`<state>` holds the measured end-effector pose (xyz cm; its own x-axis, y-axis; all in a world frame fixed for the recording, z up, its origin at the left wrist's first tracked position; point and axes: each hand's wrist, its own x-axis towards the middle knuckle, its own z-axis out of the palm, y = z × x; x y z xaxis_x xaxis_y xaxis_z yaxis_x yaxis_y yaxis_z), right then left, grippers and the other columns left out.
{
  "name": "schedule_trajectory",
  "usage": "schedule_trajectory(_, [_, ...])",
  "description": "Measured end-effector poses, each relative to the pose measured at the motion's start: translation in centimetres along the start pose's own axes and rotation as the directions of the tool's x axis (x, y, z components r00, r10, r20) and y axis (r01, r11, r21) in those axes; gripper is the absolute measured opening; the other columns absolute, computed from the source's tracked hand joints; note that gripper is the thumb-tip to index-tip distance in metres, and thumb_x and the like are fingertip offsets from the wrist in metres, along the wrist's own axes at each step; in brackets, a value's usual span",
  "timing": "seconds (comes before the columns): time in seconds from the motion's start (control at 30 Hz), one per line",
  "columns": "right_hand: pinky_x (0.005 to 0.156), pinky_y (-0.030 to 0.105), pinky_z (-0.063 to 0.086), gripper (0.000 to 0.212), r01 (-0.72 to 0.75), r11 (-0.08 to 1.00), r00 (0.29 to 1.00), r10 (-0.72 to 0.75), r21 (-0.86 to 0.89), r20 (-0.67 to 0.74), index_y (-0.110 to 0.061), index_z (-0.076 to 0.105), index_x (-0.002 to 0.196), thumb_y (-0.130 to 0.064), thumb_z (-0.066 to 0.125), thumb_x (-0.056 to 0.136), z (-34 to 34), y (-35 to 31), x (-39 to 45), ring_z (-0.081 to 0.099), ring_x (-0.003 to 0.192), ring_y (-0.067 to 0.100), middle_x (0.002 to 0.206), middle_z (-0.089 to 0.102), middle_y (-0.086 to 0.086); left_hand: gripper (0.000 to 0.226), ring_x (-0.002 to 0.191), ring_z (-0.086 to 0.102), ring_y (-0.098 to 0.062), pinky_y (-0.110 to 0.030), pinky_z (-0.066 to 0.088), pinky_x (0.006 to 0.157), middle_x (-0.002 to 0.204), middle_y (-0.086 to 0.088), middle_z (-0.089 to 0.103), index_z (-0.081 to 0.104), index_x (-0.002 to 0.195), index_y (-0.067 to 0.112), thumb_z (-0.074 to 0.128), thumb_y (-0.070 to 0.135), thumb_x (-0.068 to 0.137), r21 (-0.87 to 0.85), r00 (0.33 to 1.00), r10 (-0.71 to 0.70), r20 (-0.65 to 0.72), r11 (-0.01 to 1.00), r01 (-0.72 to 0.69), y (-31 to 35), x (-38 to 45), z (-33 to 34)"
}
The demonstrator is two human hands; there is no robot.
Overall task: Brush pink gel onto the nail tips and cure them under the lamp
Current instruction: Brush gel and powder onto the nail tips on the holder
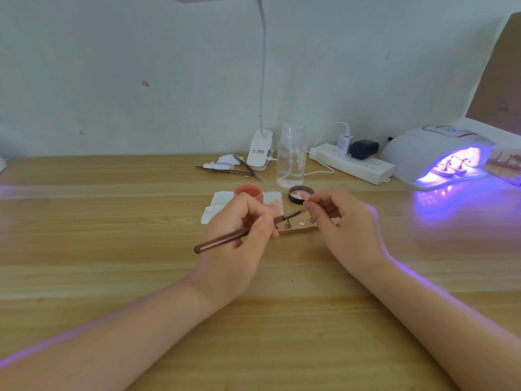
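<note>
Soft, even room light. Violet glow from lamp (439, 156) spills across table (84, 249), rims forearms. Overall softness; wide-angle bending at edges.

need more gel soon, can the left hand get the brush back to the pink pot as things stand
Probably yes. The pink gel pot stands open just beyond the left hand, which grips the brush. Nothing lies between them; the right hand pinches a nail tip off to the side.
</note>
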<state>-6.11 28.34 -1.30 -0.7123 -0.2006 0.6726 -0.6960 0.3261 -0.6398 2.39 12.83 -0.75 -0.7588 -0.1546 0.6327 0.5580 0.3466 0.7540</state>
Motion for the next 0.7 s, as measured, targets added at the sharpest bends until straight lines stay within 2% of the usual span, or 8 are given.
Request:
schedule_trajectory(0.07, [0.063, 0.000, 0.039, 0.010, 0.004, 1.000, 1.000, -0.004, -0.002, 0.005, -0.021, 0.067, 0.085, -0.011, 0.069, 0.084, 0.02, -0.03, 0.02, 0.057, 0.069, -0.013, 0.069, 0.058, -0.029, 0.015, 0.090, 0.063, -0.003, -0.014, 0.047, 0.081, 0.071, 0.011, 0.066, 0.058, 0.077, 0.017, 0.050, 0.012, 0.088, -0.028, 1.000, -0.005, -0.026, 1.000, 0.004, -0.14, 0.10, -0.04])
schedule_trajectory(0.17, [0.062, 0.002, 0.041, 0.011, 0.002, 1.000, 1.000, -0.002, 0.011, 0.026, -0.023, 0.066, 0.086, -0.013, 0.068, 0.085, -0.03, -0.06, 0.04, 0.058, 0.068, -0.009, 0.070, 0.061, -0.024, 0.017, 0.107, 0.061, -0.022, -0.032, 0.052, 0.085, 0.081, 0.011, 0.069, 0.059, 0.080, 0.028, 0.050, 0.019, 0.091, -0.067, 0.998, -0.034, -0.058, 0.997, 0.030, -0.30, 0.25, -0.05])
schedule_trajectory(0.23, [0.062, 0.004, 0.042, 0.009, -0.004, 1.000, 0.999, 0.004, 0.016, 0.039, -0.023, 0.066, 0.087, -0.014, 0.068, 0.085, -0.07, -0.07, 0.00, 0.059, 0.069, -0.008, 0.070, 0.062, -0.021, 0.016, 0.109, 0.060, -0.024, -0.038, 0.051, 0.088, 0.087, 0.011, 0.069, 0.060, 0.083, 0.031, 0.051, 0.021, 0.091, -0.073, 0.998, -0.046, -0.044, 0.996, 0.043, -0.27, 0.28, 0.03])
schedule_trajectory(0.33, [0.062, 0.004, 0.043, 0.008, 0.007, 1.000, 0.999, -0.007, 0.013, 0.042, -0.021, 0.067, 0.087, -0.013, 0.068, 0.085, -0.14, -0.14, -0.03, 0.059, 0.069, -0.009, 0.069, 0.061, -0.022, 0.017, 0.103, 0.061, -0.018, -0.024, 0.050, 0.083, 0.082, 0.013, 0.068, 0.061, 0.081, 0.033, 0.051, 0.022, 0.089, -0.063, 0.998, -0.065, -0.012, 0.996, 0.064, -0.21, 0.27, 0.12])
schedule_trajectory(0.47, [0.061, 0.002, 0.041, 0.010, 0.012, 1.000, 0.999, -0.012, 0.004, 0.032, -0.020, 0.066, 0.087, -0.011, 0.068, 0.084, -0.16, -0.22, 0.04, 0.058, 0.069, -0.012, 0.071, 0.059, -0.026, 0.012, 0.085, 0.063, 0.000, -0.014, 0.046, 0.083, 0.071, 0.012, 0.065, 0.058, 0.079, 0.012, 0.051, 0.015, 0.089, -0.065, 1.000, -0.009, 0.030, 0.998, 0.011, -0.24, 0.05, 0.03])
schedule_trajectory(0.53, [0.062, 0.001, 0.040, 0.011, 0.020, 1.000, 0.999, -0.020, -0.004, 0.036, -0.021, 0.066, 0.087, -0.011, 0.068, 0.084, -0.19, -0.29, 0.03, 0.058, 0.069, -0.013, 0.071, 0.059, -0.026, 0.012, 0.089, 0.063, -0.003, -0.020, 0.047, 0.086, 0.072, 0.012, 0.065, 0.058, 0.081, 0.016, 0.052, 0.024, 0.089, -0.062, 1.000, 0.016, 0.015, 0.998, -0.015, -0.36, 0.05, -0.09])
schedule_trajectory(0.63, [0.061, 0.001, 0.041, 0.010, 0.011, 1.000, 0.999, -0.012, 0.007, 0.038, -0.021, 0.066, 0.088, -0.011, 0.068, 0.084, -0.22, -0.34, 0.01, 0.058, 0.069, -0.012, 0.071, 0.059, -0.024, 0.012, 0.106, 0.059, -0.020, -0.045, 0.049, 0.090, 0.083, 0.014, 0.067, 0.060, 0.083, 0.033, 0.049, 0.036, 0.087, -0.068, 1.000, -0.007, -0.017, 0.998, 0.006, -0.38, 0.24, -0.11])
schedule_trajectory(0.7, [0.062, 0.002, 0.041, 0.008, 0.008, 1.000, 0.999, -0.009, 0.002, 0.036, -0.018, 0.068, 0.089, -0.012, 0.068, 0.084, -0.20, -0.37, 0.00, 0.058, 0.070, -0.011, 0.071, 0.060, -0.023, 0.012, 0.108, 0.059, -0.024, -0.049, 0.049, 0.091, 0.087, 0.015, 0.067, 0.061, 0.086, 0.042, 0.050, 0.039, 0.086, -0.081, 0.999, -0.027, -0.022, 0.996, 0.025, -0.29, 0.34, 0.06])
